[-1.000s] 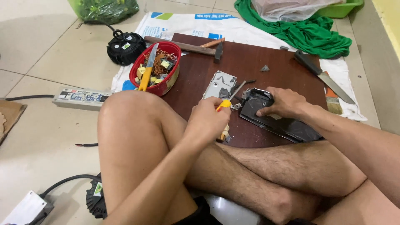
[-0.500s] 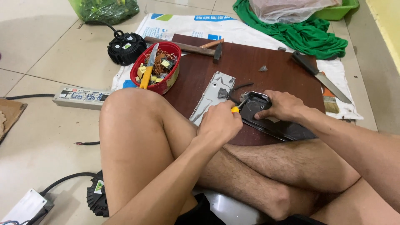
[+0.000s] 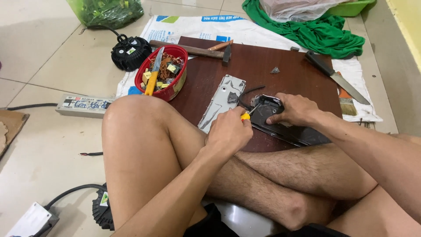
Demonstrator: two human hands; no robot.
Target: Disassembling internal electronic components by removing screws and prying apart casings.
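Prying at a dark metal casing (image 3: 285, 125) with a yellow-handled screwdriver (image 3: 251, 112) on a brown wooden board (image 3: 280, 79).

Left hand (image 3: 229, 131) clenching the screwdriver, right hand (image 3: 294, 109) pressing down on the casing just beside it. Lying left of the hands: grey metal plate (image 3: 221, 102), red bowl (image 3: 163, 73) of scrap. Beyond: hammer (image 3: 197, 49); to the right, knife (image 3: 337, 77). Tiled floor (image 3: 52, 66) all around.
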